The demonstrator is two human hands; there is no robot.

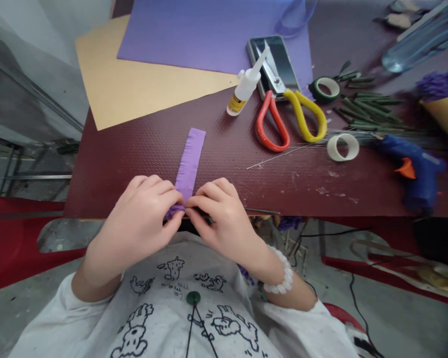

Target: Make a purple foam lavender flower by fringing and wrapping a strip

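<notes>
A purple fringed paper strip [190, 161] lies on the table, its near end running in between my hands. My left hand [144, 216] is closed, thumb and forefinger pinching the bunched near end of the strip at the table's front edge. Beside it, fingertips nearly meeting the left ones, my right hand [224, 219] pinches at the same spot. A thin dark green stem [263, 211] sticks out to the right from under the right hand. What lies right between the fingertips is mostly hidden.
Scissors [278, 89] rest on a phone [289, 64] beside a glue bottle [243, 92]. Purple [209, 35] and tan [134, 92] sheets lie behind. Rightward are tape rolls [342, 147], wires, green stems [373, 112] and a blue glue gun [414, 169].
</notes>
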